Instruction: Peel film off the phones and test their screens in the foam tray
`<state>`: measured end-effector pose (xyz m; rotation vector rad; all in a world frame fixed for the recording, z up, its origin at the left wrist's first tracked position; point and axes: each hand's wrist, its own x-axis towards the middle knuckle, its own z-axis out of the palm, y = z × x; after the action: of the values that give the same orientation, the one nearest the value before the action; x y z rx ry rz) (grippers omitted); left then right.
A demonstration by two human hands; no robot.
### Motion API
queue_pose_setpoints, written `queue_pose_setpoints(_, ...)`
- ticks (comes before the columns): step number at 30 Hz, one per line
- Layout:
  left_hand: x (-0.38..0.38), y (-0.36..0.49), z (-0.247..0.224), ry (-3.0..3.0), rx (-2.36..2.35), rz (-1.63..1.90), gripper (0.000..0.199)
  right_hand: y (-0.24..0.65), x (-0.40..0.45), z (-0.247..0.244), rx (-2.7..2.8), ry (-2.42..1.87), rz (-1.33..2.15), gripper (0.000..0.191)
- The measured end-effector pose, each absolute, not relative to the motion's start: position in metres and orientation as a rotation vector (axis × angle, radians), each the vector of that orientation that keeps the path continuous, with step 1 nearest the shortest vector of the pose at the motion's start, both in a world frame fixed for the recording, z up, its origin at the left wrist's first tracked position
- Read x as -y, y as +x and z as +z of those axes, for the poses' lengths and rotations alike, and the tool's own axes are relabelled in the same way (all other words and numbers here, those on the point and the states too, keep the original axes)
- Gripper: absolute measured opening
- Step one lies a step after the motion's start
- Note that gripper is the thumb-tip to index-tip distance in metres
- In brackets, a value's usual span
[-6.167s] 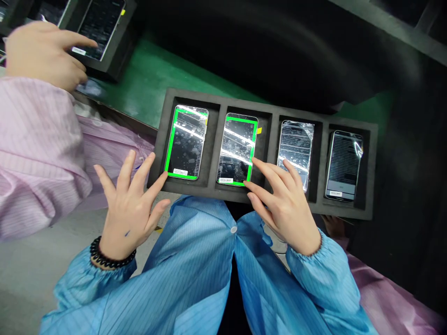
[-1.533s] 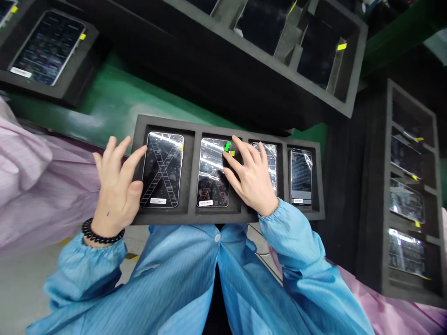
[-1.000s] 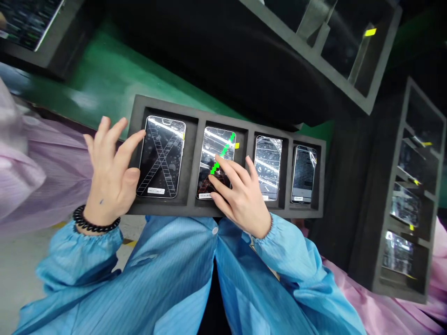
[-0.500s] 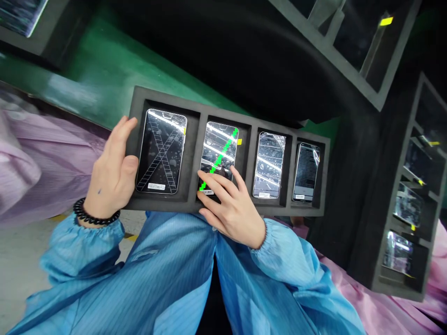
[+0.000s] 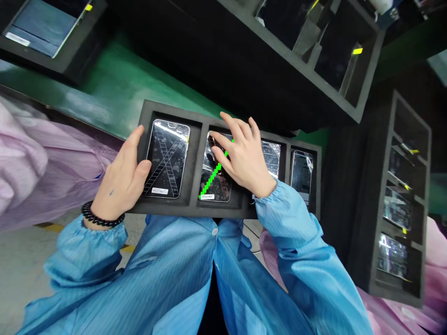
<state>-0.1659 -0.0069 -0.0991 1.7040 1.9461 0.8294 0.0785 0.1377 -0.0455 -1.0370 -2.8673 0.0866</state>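
Observation:
A dark foam tray (image 5: 193, 179) lies in front of me with a smartphone in each of its compartments. My left hand (image 5: 120, 181) rests against the tray's left end, fingers stretched and thumb apart, beside the first smartphone (image 5: 166, 158), whose screen shows a crossed grid. Over the second smartphone (image 5: 207, 179) is my right hand (image 5: 240, 153), fingers spread; a thick green diagonal line runs across that screen. Whether a fingertip touches the glass I cannot tell. My right hand and sleeve partly cover the third smartphone (image 5: 274, 156). The fourth smartphone (image 5: 302, 172) displays rows of text.
More foam trays with devices stand around: one at the upper left (image 5: 75, 56), one at the upper right (image 5: 335, 81) and one at the far right (image 5: 380, 260). A green surface (image 5: 146, 77) lies behind my tray. Pink sleeves of other people show on both sides.
My right hand has moved up the second smartphone, from its lower end toward its upper right. The upper part of the green line is now covered by the hand. The view has shifted slightly.

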Motion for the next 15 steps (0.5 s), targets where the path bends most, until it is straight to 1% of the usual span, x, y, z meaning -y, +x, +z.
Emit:
queue_pose_setpoints(5,0.007,-0.166,-0.101,1.721,-1.924,0.856,0.076,0.069,-0.141,-0.056,2.9,-1.011,0.014,0.041)
queue_pose_setpoints(15,0.007,-0.166,-0.102,1.74,-1.922,0.859,0.077,0.088,-0.115,-0.05,2.926,-1.002,0.075,0.042)
